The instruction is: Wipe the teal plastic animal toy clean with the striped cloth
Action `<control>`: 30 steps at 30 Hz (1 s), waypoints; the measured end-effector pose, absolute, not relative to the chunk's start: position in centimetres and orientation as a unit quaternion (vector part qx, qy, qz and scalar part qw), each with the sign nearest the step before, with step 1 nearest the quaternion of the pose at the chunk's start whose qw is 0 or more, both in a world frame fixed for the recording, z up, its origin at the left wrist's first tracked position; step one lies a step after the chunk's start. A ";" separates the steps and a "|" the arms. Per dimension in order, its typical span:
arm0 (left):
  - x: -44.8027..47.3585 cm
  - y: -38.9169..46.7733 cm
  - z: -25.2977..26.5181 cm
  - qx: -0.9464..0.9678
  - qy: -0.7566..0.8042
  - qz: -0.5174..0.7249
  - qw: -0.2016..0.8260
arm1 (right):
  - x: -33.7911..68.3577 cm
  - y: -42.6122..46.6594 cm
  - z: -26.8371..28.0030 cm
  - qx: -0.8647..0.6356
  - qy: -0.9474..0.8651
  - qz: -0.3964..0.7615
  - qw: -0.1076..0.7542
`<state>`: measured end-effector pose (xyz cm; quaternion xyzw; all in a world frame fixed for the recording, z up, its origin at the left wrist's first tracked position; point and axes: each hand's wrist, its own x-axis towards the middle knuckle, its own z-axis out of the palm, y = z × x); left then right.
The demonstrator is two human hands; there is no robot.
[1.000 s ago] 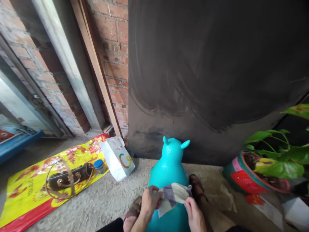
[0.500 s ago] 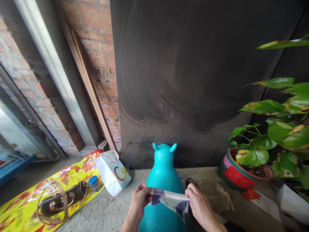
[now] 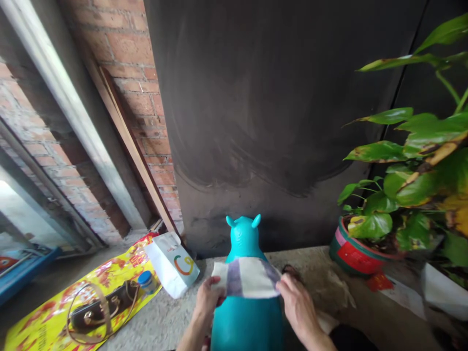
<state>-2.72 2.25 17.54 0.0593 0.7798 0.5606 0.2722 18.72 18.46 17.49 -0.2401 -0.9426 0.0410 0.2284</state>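
Note:
A turquoise inflatable animal toy [image 3: 245, 312] with two small ears stands on the concrete floor right in front of me, facing a dark panel. Both my hands hold a white cloth [image 3: 247, 278] with purple-grey stripes, stretched flat over the toy's back. My left hand [image 3: 206, 297] pinches the cloth's left edge. My right hand [image 3: 297, 304] grips its right edge. A dark shoe shows just beyond my right hand.
A dark sooty panel [image 3: 278, 112] leans on the brick wall. A potted leafy plant [image 3: 369, 246] stands at the right. At the left lie a white paper bag [image 3: 171, 263], a blue-capped jar [image 3: 147, 281] and a brown strapped handbag [image 3: 97, 309] on a yellow sheet [image 3: 54, 312].
The cloth was bunched, then hung slack between my hands; now it is lifted and spread flat over the toy. My view has tilted up and right, showing more of the plant.

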 end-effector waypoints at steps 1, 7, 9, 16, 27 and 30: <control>-2.1 1.4 16.0 0.052 0.807 0.524 0.267 | 19.7 17.5 15.1 -0.241 -0.949 0.045 0.200; -0.8 -1.6 10.9 0.088 0.909 0.378 0.153 | 21.4 15.4 7.4 -0.209 -0.970 0.105 0.066; -0.7 -0.8 10.2 0.121 0.916 0.364 0.122 | 19.2 16.0 8.0 -0.246 -0.957 0.114 0.103; 1.9 4.5 5.6 0.180 0.930 0.293 0.130 | 11.0 15.2 5.3 -0.290 -0.939 0.091 0.160; -2.9 9.9 5.3 0.255 0.935 0.189 0.160 | 5.4 17.9 5.8 -0.349 -0.934 0.054 0.057; -3.1 10.1 6.0 0.261 0.931 0.179 0.179 | 5.0 17.9 6.4 -0.356 -0.932 0.062 0.034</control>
